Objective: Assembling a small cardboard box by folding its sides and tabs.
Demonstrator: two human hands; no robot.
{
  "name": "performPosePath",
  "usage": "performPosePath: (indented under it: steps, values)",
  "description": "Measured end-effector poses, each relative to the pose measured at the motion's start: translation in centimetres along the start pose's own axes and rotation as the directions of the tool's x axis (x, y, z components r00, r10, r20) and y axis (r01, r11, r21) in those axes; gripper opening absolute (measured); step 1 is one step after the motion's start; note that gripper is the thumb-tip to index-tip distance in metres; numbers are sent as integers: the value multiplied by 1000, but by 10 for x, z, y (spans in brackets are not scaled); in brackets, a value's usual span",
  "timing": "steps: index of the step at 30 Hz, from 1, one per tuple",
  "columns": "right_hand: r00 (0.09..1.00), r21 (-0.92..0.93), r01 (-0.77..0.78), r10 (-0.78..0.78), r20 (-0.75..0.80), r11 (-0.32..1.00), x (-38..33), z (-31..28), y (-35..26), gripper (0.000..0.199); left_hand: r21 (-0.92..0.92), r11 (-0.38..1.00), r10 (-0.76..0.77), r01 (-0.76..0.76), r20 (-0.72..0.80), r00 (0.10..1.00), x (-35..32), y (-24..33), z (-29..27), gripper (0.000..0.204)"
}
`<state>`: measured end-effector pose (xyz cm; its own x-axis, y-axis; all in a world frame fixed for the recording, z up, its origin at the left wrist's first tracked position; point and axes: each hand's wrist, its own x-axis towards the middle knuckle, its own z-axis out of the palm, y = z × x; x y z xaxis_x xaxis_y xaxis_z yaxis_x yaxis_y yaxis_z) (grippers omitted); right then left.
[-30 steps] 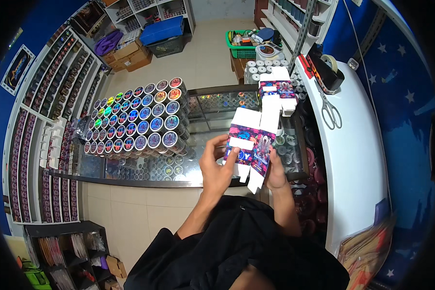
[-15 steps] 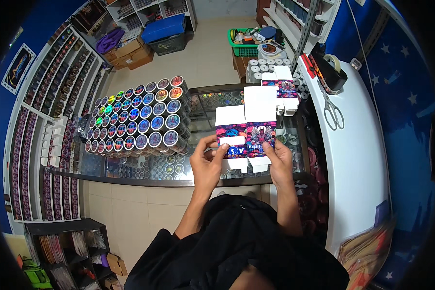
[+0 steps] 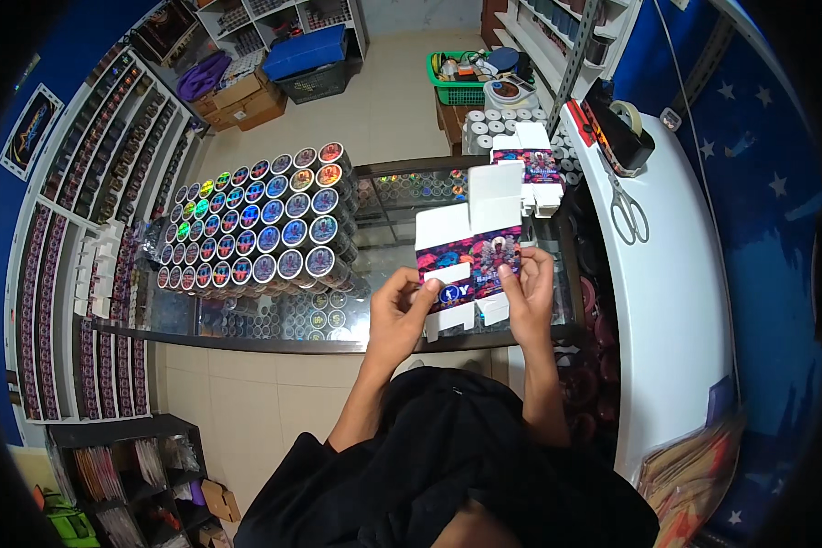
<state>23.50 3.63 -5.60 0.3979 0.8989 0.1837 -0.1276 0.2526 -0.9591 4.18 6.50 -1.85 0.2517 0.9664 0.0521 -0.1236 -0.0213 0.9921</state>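
Between my hands is a partly flattened printed carton, pink, blue and purple, with white flaps standing out at its far and near ends. My left hand grips its left panel, thumb on top and fingers behind. On the right edge, my right hand pinches it the same way. The carton is tilted above the glass display counter. Just beyond it, a stack of similar flat cartons lies at the counter's far right. Rows of round tubs with shiny lids stand stacked to the left.
A white side table at the right bears scissors and a black tape dispenser. White-topped containers and a green basket stand beyond the counter. Shelves of small jars line the left wall.
The carton has turned slightly, its left side dropping nearer to me, and its two panels now meet at more of an angle. Both hands keep their hold.
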Motion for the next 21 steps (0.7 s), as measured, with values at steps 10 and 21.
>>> performPosePath:
  steps: [10,21]
  values:
    - [932,-471,357,-338,129,807,-6,23,-35,81,211,970,106,-116,57,993,0,4,2,11]
    - [951,-565,285,-303,63,774,-2,12,-27,79,279,932,208,-233,116,971,-4,1,-6,9]
